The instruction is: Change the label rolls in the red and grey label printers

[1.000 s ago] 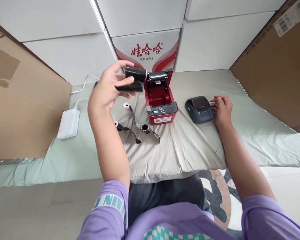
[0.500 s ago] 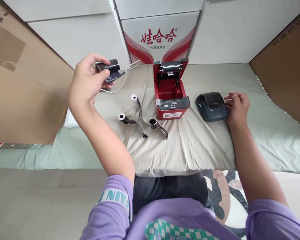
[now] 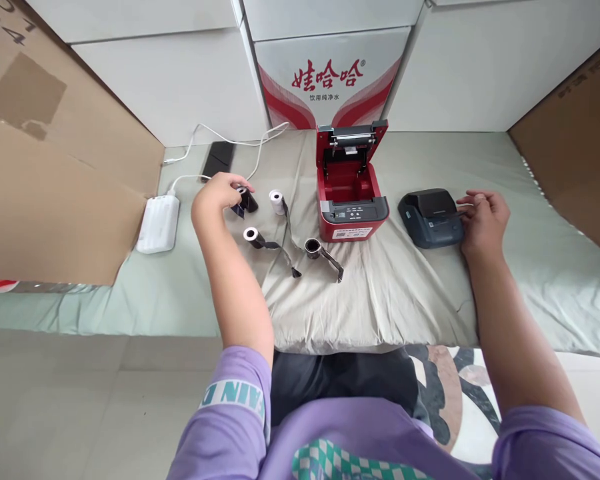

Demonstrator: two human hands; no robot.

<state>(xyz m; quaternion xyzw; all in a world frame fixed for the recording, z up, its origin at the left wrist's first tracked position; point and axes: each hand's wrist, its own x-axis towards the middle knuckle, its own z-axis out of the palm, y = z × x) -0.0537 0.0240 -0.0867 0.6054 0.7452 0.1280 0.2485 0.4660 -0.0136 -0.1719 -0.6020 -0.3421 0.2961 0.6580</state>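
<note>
My left hand (image 3: 215, 197) is low over the bedding, its fingers closed on a black paper roll (image 3: 245, 201) that touches or nearly touches the sheet. Just right of it lie three more rolls: a white one (image 3: 277, 199), a dark one with a loose tail (image 3: 253, 235) and another dark one (image 3: 313, 248). A red printer (image 3: 350, 190) stands behind them with its lid open and its bay bare. My right hand (image 3: 483, 217) rests curled against the right side of a dark grey printer (image 3: 430, 217), fingertips on its edge.
A black phone (image 3: 218, 159) and white cables lie at the back left, with a white power bank (image 3: 157, 223) near a large cardboard sheet (image 3: 45, 173). White boxes, one with red print (image 3: 327, 80), line the back. More cardboard stands at the right.
My left hand has come down from chest height at the left to the bedding, carrying the black roll with it. My right hand has stayed at the grey printer.
</note>
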